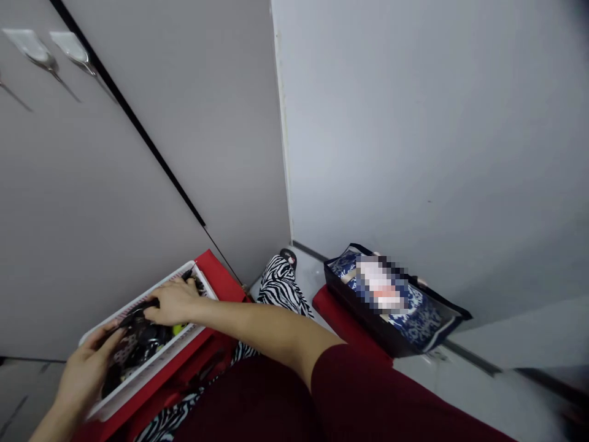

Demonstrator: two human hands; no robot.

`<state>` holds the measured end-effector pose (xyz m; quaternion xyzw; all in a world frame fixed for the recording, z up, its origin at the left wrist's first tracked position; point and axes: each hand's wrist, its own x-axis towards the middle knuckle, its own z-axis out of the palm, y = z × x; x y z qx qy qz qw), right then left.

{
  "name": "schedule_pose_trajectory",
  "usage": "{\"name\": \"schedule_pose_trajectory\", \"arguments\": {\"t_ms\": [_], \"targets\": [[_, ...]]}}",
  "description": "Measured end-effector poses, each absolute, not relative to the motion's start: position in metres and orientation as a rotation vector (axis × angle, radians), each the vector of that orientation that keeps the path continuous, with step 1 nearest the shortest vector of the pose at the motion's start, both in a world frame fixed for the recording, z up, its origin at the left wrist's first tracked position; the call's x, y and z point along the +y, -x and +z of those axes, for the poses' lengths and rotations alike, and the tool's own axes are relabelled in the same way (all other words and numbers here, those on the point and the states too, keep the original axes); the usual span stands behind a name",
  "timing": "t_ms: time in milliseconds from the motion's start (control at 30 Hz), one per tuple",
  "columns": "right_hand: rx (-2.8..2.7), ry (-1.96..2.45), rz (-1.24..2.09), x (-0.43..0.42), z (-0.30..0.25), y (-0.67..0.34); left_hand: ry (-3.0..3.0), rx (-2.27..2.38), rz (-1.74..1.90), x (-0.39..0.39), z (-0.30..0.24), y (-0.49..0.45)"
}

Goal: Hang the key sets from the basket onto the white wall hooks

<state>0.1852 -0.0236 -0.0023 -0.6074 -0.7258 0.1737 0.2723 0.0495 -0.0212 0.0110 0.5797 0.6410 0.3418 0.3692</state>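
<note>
A white plastic basket (138, 380) full of dark tangled items sits on a red surface (216, 273) at the lower left. My right hand (172, 302) reaches across into the basket, its fingers curled around a dark item there. At the basket's near end, my left hand (85, 371) rests on the rim with fingers touching the dark contents. A small yellow-green object (177, 329) shows under my right hand. Which item each hand grips is hard to make out.
A black box (396, 307) with blue-and-white patterned contents stands on a red block (340, 322) at the right, by the white wall. Zebra-striped trouser legs (281, 287) lie between the two. Grey cabinet doors with metal handles (39, 55) rise at left.
</note>
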Motion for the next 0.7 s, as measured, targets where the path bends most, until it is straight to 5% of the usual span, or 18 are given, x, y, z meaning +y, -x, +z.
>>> {"name": "schedule_pose_trajectory", "arguments": {"t_ms": [700], "targets": [[-1.907, 1.605, 0.240, -0.026, -0.008, -0.175, -0.955, 1.029, 1.012, -0.014, 0.007, -0.031]]}}
